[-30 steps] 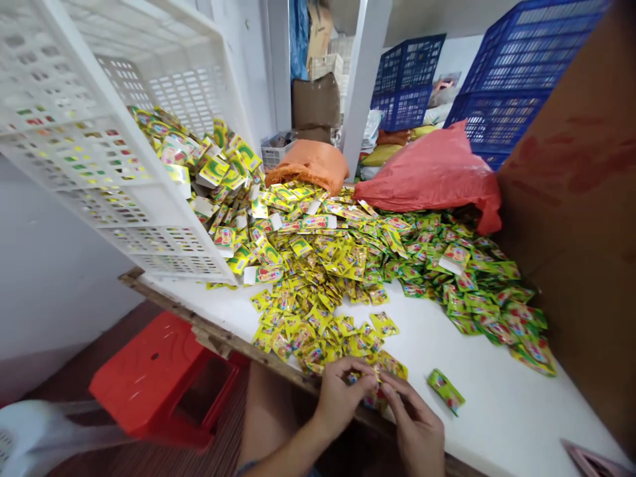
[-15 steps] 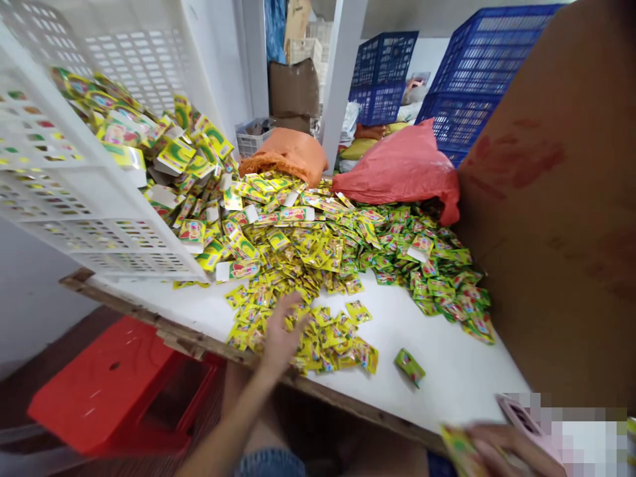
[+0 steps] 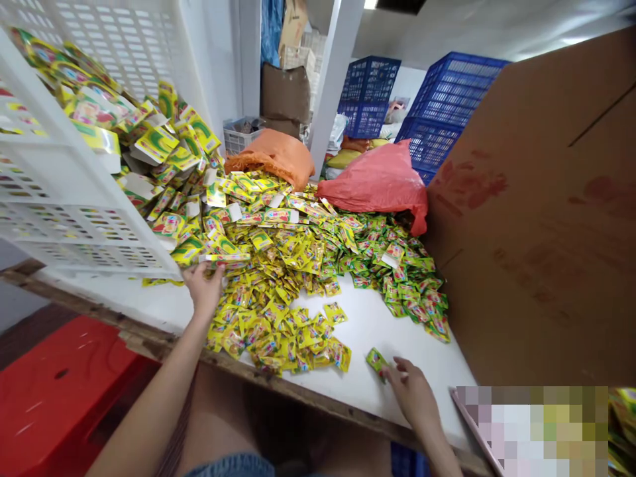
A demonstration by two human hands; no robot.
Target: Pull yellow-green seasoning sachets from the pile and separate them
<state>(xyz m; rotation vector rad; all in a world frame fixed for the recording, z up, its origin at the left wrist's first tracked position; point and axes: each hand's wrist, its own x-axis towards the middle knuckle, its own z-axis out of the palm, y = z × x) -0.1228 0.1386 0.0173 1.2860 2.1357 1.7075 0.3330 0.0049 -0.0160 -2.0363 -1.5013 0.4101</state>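
Note:
My left hand (image 3: 205, 286) is closed at the near end of a small yellow carton (image 3: 228, 258), its fingers pinching the carton at the edge of the heap. Below and right of it spread many small yellow sachets (image 3: 288, 331). My right hand (image 3: 411, 391) reaches over the white tabletop (image 3: 358, 397) with thumb and fingers apart. Its fingertips are at the edge of a single green sachet (image 3: 376, 363), which still lies on the table. More green sachets (image 3: 412, 291) are piled behind it, to the right.
A white plastic crate (image 3: 109, 232) lies tipped at left, spilling yellow cartons (image 3: 159, 142). Orange (image 3: 273, 156) and red sacks (image 3: 377, 179) lie behind the heap. A tall cardboard box (image 3: 536, 232) walls the right side. A red stool (image 3: 64, 391) stands below the table's wooden edge.
My left hand has moved from above the yellow sachets leftward to the carton. My right hand has left the yellow packet at lower right and come to the green sachet. The view has turned right.

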